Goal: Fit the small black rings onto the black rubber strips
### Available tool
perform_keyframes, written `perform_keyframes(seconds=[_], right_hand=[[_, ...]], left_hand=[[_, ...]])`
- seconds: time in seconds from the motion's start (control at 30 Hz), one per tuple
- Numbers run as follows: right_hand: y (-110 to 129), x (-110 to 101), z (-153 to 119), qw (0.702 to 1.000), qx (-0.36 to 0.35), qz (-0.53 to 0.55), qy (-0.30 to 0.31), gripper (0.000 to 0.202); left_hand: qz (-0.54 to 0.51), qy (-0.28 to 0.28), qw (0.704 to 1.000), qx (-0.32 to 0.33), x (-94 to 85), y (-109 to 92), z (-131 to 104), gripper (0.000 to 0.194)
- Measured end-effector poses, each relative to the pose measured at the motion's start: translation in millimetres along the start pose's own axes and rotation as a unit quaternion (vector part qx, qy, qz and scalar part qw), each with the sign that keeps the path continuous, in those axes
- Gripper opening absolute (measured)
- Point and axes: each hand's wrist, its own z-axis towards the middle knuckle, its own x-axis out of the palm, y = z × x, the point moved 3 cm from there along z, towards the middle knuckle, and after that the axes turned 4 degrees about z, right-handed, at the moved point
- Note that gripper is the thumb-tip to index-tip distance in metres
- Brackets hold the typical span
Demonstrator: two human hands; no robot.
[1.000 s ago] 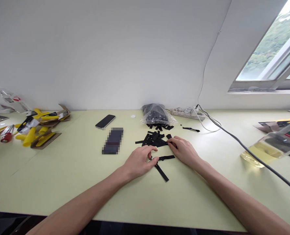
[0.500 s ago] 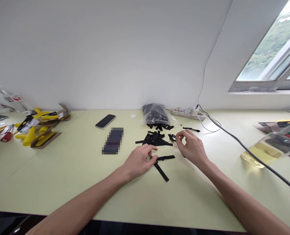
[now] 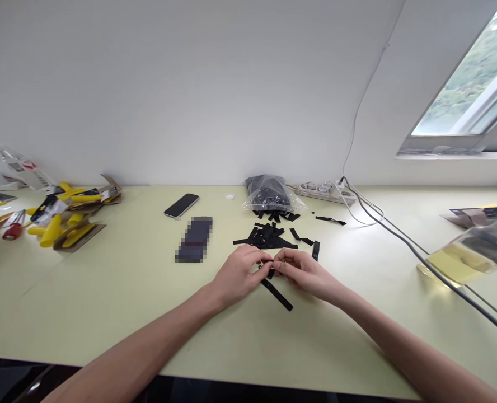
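Note:
My left hand (image 3: 238, 275) and my right hand (image 3: 305, 273) meet above the table, fingertips nearly touching. Between their pinched thumbs and fingers is a short black strap (image 3: 271, 273), mostly covered by the fingers. Another black strap (image 3: 279, 296) sticks out flat on the table just below the fingertips. Beyond the hands lies a loose pile of black straps (image 3: 265, 237). To the right of the pile, a bent strap (image 3: 301, 237) and a separate strap (image 3: 315, 251) lie near my right hand.
A clear plastic bag (image 3: 267, 193) of black pieces rests by the wall, beside a power strip (image 3: 326, 193). A phone (image 3: 182, 205) and a pixelated dark item (image 3: 195, 239) lie left. Yellow-handled tools (image 3: 52, 230) are far left. A cable (image 3: 403, 240) crosses in front of a bottle (image 3: 462, 260) at right.
My right hand has moved left from beside the pile to meet my left hand and now pinches at the strap there. The straps it was touching lie on the table. My left hand has closed its pinch.

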Motion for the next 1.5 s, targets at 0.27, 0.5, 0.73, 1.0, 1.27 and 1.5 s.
perform_keyframes(seconds=[0.27, 0.5, 0.73, 1.0, 1.27, 1.5], right_hand=[[-4, 4, 2, 0.986, -0.092, -0.137, -0.038, 0.034], [-4, 4, 3, 0.983, -0.101, -0.148, -0.050, 0.028], [-10, 6, 1, 0.980, -0.100, -0.158, -0.063, 0.029], [-3, 11, -3, 0.971, -0.144, -0.181, -0.053, 0.030], [-3, 3, 1, 0.970, -0.119, -0.204, -0.059, 0.029], [0, -3, -1, 0.966, -0.116, -0.229, -0.036, 0.030]], left_hand=[[0.010, 0.007, 1.000, -0.011, 1.8, 4, 0, 0.023], [0.010, -0.026, 0.998, -0.055, -7.5, 3, 1, 0.010], [-0.009, 0.023, 1.000, -0.016, -2.1, 4, 0, 0.020], [-0.018, 0.038, 0.999, -0.027, -2.5, 3, 0, 0.019], [-0.009, 0.061, 0.997, -0.047, -5.8, 7, 3, 0.024], [0.008, 0.054, 0.997, -0.060, -9.5, 7, 3, 0.025]])
